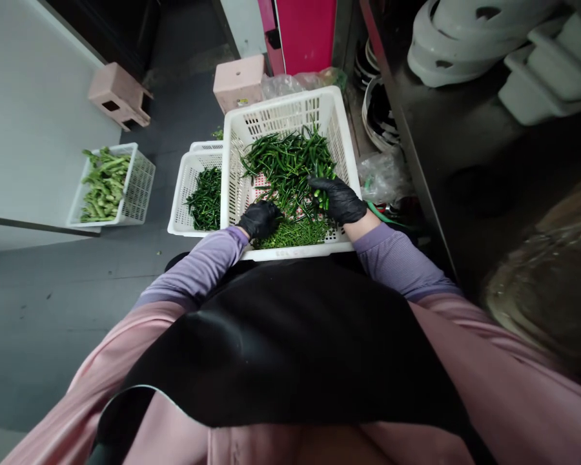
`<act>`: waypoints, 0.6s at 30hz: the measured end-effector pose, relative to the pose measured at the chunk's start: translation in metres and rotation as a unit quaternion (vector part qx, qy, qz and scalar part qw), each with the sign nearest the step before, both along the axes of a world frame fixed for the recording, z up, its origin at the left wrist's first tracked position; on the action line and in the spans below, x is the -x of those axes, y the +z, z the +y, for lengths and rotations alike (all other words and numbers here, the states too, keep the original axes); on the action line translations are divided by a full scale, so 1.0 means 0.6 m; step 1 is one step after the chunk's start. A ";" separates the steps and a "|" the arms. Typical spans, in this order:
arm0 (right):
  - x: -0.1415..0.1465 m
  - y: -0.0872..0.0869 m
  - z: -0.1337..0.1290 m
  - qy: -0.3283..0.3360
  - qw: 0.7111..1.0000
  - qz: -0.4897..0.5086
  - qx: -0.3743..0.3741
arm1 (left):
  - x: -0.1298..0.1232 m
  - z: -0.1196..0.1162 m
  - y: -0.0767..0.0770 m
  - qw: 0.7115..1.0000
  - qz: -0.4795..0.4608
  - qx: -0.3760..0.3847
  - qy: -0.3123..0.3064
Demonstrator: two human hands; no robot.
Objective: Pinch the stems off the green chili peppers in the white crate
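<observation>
A large white basket (345,123) stands right before me, with a heap of long, thin green chillies (290,155) across its far part. Along its near side lies a pile of thin green stems (295,234). My right hand (341,200), in a black glove, is inside the right wall, closed round several green chillies with the thumb on top. My left hand (260,219), gloved in black too, is at the near left of the basket, fingers curled together over the stems' edge. What its fingertips hold, if anything, is hidden.
Left of the big basket stands a smaller white basket (179,210) of green chillies. Farther left, another basket (134,181) holds thick pale-green pods or stalks. Two pink stools (239,81) (113,90) are beyond. A dark shelf (430,161) with white containers (465,45) borders the right.
</observation>
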State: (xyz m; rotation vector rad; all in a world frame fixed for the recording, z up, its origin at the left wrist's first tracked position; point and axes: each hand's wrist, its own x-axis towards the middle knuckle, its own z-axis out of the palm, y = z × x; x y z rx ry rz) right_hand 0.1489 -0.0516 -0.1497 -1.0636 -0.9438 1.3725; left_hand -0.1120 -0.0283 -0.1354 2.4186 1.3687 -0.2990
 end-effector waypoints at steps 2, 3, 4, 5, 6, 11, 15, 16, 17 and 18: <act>0.009 -0.007 -0.001 0.027 0.999 -0.010 0.030 | 0.011 -0.008 0.013 0.998 -0.047 -0.010 0.040; 0.014 -0.007 -0.003 0.044 0.998 -0.019 0.044 | 0.011 -0.012 0.020 0.995 -0.078 -0.012 0.064; 0.019 -0.005 -0.007 0.062 0.996 -0.025 0.054 | 0.007 -0.017 0.027 0.990 -0.110 -0.008 0.084; 0.024 -0.001 -0.011 0.076 0.995 -0.024 0.060 | 0.000 -0.022 0.033 0.984 -0.146 0.001 0.101; 0.030 0.004 -0.016 0.090 0.994 -0.020 0.062 | -0.010 -0.027 0.040 0.976 -0.185 0.015 0.114; 0.052 0.031 -0.034 0.103 0.994 -0.010 0.029 | -0.056 -0.044 0.060 0.933 -0.288 0.132 0.173; 0.064 0.030 -0.028 -0.003 0.996 -0.089 -0.023 | -0.072 -0.041 0.065 0.940 -0.218 0.105 0.240; 0.063 0.028 -0.024 -0.032 0.993 -0.110 -0.037 | -0.074 -0.039 0.065 0.946 -0.184 0.097 0.250; 0.059 0.027 -0.020 -0.061 0.989 -0.124 -0.049 | -0.075 -0.037 0.065 0.954 -0.138 0.091 0.250; 0.053 0.025 -0.016 -0.088 0.986 -0.126 -0.058 | -0.076 -0.035 0.065 0.965 -0.083 0.085 0.235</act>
